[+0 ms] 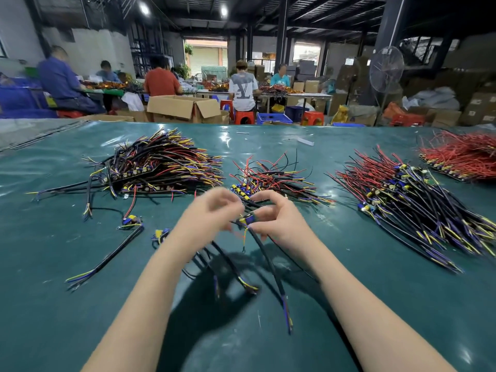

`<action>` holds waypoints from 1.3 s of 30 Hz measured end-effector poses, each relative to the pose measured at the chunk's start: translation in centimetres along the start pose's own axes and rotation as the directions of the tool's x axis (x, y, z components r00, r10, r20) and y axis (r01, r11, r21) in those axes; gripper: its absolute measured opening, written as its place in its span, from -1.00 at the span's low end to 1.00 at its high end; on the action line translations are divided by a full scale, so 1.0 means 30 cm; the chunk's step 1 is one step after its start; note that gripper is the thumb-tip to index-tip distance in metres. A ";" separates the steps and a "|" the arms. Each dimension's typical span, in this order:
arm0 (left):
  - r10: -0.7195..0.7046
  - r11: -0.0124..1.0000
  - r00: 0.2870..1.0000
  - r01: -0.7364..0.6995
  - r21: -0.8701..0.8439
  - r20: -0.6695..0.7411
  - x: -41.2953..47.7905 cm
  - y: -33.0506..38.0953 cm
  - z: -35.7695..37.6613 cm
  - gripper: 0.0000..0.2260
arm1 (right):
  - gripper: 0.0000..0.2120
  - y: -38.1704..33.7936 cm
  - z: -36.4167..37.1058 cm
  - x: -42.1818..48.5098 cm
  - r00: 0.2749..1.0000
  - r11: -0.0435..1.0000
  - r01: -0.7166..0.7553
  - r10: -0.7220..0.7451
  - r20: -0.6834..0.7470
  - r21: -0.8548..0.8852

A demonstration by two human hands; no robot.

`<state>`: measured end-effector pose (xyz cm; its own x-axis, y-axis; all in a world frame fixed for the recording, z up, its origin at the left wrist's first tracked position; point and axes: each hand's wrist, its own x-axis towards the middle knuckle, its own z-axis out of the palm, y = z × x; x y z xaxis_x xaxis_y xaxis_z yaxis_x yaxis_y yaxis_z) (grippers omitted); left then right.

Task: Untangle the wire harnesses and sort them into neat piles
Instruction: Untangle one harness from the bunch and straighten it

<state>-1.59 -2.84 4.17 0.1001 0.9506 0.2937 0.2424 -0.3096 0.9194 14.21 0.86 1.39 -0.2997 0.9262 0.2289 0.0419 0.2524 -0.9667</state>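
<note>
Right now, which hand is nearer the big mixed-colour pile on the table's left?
Left. The left hand is right of the pile, nearer the camera; the right hand lies farther right.

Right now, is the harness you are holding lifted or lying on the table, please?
Lifted at one end: the right hand pinches the harness above the table; its cables hang below.

No legible text anywhere. White T-shirt [243, 89] of a seated person shows big letter-like shapes, can't read for sure. Carton [480, 103] labels at right: too small.
</note>
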 end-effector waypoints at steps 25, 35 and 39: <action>-0.305 0.864 0.952 0.270 -0.425 -0.016 0.011 -0.078 0.119 -0.82 | -0.83 0.013 0.002 0.003 0.998 0.956 0.020 -0.001 -0.065 0.294; -0.260 0.938 0.965 0.242 -0.247 -0.043 0.014 -0.105 0.117 -0.90 | -0.92 0.028 0.036 0.017 0.976 0.996 0.056 -0.071 -0.205 -0.075; -0.270 0.948 0.963 0.262 -0.181 -0.019 0.016 -0.113 0.120 -0.89 | -0.74 0.030 0.031 0.018 0.974 0.993 -0.046 0.068 -0.217 0.107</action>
<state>1.11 -1.39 0.24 0.0127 0.9991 0.0395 0.0812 -0.0404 0.9959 13.20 1.30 0.55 -0.0825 0.9799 0.1818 -0.0462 0.1784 -0.9829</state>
